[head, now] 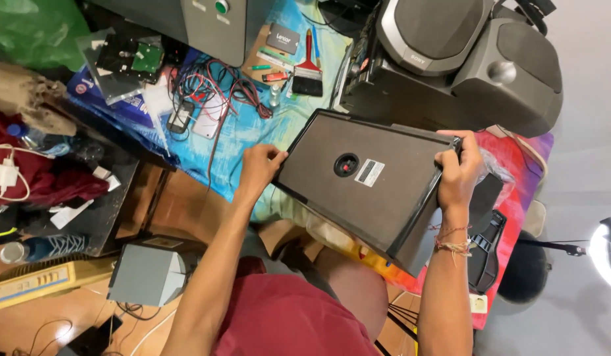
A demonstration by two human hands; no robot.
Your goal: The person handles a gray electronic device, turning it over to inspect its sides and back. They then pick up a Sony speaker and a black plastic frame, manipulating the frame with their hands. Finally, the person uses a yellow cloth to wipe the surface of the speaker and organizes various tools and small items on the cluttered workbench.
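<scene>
Left hand [258, 168] curls its fingers over the near-left edge of a dark speaker box [368, 181], which lies at its three o'clock, tilted over the person's lap and the blue cloth [246, 135]. At the box's three o'clock edge, the right hand [458, 173] clamps shut around the corner. A red-handled brush [308, 69] lies at twelve o'clock, well apart.

A surface [252, 132] under a blue patterned cloth [243, 142] fills the middle, its right end covered by a bright pink and orange cloth [516, 171]. Below its left edge lies a wooden floor [187, 204]. At the right, a pale grey floor [582, 99] carries a glowing ring light [608, 254] on a stand.
</scene>
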